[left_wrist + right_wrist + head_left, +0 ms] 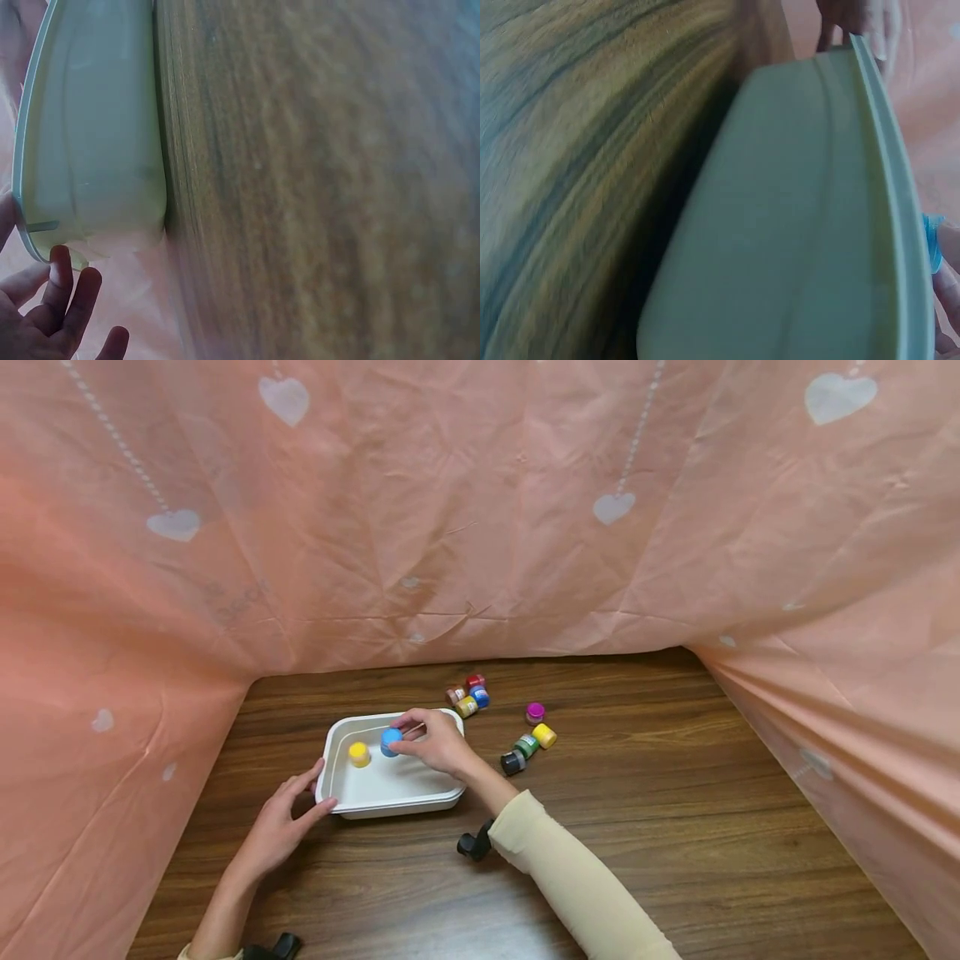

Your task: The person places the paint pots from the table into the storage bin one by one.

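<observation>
A white plastic tray (397, 788) with raised walls stands on the wooden table. Inside it, toward the left, sits a small jar with a yellow lid (359, 754). My right hand (435, 742) reaches over the tray and pinches a blue-lidded jar (391, 742) between thumb and fingers, just right of the yellow one. In the right wrist view the tray's wall hides most of that jar. At the tray's left end my left hand (279, 827) touches the rim, thumb and fingers spread; the left wrist view shows its fingertips (60, 259) at the tray's corner.
Behind the tray's right corner lies a cluster of small jars, including a red one (476, 681) and a blue one (479, 697). Farther right are jars with magenta (535, 713), yellow (544, 736), green (527, 744) and black (513, 763) colours. A pink curtain (480, 527) surrounds the table.
</observation>
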The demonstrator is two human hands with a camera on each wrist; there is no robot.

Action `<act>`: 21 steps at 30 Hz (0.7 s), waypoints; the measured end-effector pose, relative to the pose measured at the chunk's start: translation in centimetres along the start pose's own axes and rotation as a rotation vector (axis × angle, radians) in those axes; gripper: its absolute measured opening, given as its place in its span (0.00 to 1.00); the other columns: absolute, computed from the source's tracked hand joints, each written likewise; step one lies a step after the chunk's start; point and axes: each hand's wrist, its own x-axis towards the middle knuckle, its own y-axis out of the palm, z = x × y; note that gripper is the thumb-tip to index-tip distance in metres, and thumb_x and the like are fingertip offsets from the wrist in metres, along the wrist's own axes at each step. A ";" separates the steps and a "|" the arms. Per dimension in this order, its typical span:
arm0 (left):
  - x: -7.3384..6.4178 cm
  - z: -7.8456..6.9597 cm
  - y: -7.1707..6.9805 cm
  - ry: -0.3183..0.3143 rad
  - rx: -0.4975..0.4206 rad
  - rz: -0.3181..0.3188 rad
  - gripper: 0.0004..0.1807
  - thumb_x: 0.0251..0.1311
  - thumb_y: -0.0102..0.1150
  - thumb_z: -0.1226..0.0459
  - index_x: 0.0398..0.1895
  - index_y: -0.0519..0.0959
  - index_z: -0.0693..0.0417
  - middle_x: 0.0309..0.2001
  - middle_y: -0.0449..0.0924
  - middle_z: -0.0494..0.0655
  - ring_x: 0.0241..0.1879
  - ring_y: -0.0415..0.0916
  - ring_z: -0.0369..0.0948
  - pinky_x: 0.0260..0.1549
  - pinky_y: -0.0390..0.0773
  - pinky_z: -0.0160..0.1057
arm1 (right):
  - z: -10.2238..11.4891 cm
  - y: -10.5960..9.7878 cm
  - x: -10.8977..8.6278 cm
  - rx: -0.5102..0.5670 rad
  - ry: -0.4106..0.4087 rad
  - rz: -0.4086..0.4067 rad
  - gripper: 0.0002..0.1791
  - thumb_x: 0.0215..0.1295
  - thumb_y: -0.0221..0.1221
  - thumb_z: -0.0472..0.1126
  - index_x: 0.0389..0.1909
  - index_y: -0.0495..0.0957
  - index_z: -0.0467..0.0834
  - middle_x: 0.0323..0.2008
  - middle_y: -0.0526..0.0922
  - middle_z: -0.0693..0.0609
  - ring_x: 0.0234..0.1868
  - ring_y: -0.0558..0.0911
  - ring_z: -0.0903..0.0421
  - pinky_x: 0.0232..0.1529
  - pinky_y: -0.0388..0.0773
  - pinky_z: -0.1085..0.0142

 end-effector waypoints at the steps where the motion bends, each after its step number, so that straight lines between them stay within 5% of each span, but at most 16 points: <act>1: 0.0 0.0 0.0 -0.003 -0.001 0.001 0.40 0.70 0.66 0.53 0.79 0.63 0.56 0.49 0.76 0.54 0.56 0.69 0.53 0.59 0.68 0.61 | 0.1 0.4 0.1 0.001 -0.004 0.005 0.17 0.63 0.72 0.36 0.51 0.85 0.38 0.45 0.89 0.43 0.46 0.88 0.50 0.44 0.80 0.72; 11: 0.0 -0.1 0.0 0.007 0.002 -0.003 0.39 0.70 0.66 0.54 0.79 0.64 0.55 0.51 0.76 0.54 0.56 0.69 0.54 0.60 0.67 0.61 | 0.3 4.1 1.6 -0.008 -0.019 0.049 0.17 0.60 0.73 0.32 0.49 0.85 0.35 0.44 0.89 0.41 0.42 0.87 0.50 0.40 0.79 0.74; 21: -0.2 0.2 0.1 0.009 -0.006 -0.008 0.38 0.70 0.65 0.54 0.79 0.64 0.54 0.53 0.76 0.55 0.56 0.69 0.54 0.59 0.68 0.62 | -0.2 5.6 2.5 -0.110 -0.017 0.085 0.15 0.57 0.76 0.34 0.45 0.87 0.38 0.41 0.89 0.44 0.39 0.87 0.55 0.39 0.77 0.76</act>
